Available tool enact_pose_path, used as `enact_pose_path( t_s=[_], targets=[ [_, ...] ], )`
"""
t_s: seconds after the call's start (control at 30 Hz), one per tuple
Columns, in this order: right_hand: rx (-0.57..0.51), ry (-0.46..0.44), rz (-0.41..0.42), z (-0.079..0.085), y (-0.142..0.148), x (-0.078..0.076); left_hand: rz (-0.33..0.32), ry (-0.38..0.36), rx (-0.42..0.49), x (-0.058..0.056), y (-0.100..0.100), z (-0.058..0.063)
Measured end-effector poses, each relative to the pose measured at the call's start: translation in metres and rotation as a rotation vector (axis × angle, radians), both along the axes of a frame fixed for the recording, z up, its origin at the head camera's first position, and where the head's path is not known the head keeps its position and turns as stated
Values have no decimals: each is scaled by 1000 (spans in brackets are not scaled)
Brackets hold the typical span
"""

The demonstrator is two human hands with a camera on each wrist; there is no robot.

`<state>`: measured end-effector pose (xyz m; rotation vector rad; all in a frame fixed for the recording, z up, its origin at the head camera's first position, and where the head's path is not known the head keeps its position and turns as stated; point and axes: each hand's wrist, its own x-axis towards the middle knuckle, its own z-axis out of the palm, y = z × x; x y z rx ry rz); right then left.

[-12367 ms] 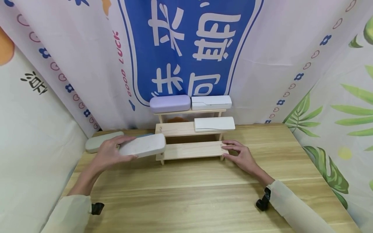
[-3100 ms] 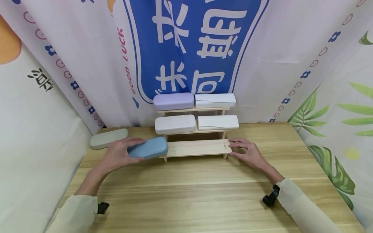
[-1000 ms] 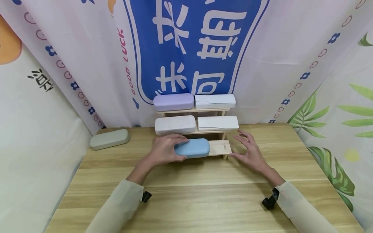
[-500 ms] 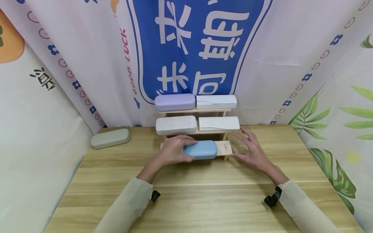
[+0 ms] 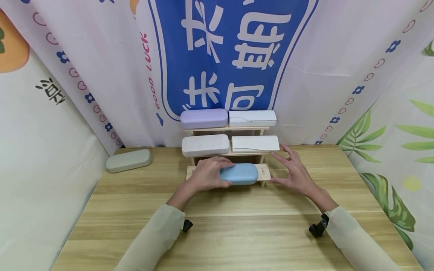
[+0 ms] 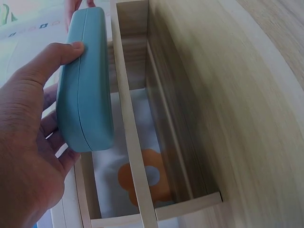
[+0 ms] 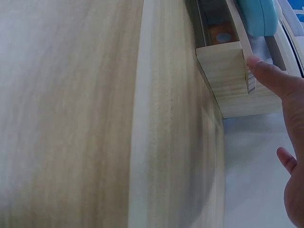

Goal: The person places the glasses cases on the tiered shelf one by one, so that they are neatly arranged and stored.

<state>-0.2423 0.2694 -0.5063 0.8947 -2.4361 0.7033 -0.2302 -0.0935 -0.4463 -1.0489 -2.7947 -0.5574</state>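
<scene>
A blue glasses case (image 5: 241, 174) is over the lowest shelf of a three-tier wooden stand (image 5: 265, 172). My left hand (image 5: 207, 175) grips its left end, thumb on the front and fingers behind. In the left wrist view the case (image 6: 90, 80) shows its lid seam, with the left hand (image 6: 28, 118) around it. At the stand's right end is my right hand (image 5: 295, 174), fingers spread, holding nothing. Its thumb touches the lowest shelf's end in the right wrist view, where part of the right hand (image 7: 294, 99) shows.
A lilac case (image 5: 204, 118) and a white case (image 5: 252, 118) fill the top shelf. On the middle shelf sit a greyish-white case (image 5: 205, 145) and another white case (image 5: 255, 143). A grey-green case (image 5: 129, 160) lies on the table (image 5: 237, 233) at left. A printed curtain (image 5: 318, 75) hangs behind.
The greyish-white case, earlier in my left hand, now sits on the middle shelf. My left hand has since brought the blue case from the left, rightward along the lowest shelf. My right hand stays near the stand's end.
</scene>
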Motion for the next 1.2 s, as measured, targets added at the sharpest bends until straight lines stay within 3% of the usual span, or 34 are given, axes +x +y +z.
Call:
enact_pose_path(
  t_s=[0.47, 1.2],
  targets=[
    [38, -18, -8, 5, 2, -2, 7, 4, 11, -3, 13, -4],
    [6, -17, 32, 1, 5, -8, 26, 0, 35, -13, 35, -12]
  ],
)
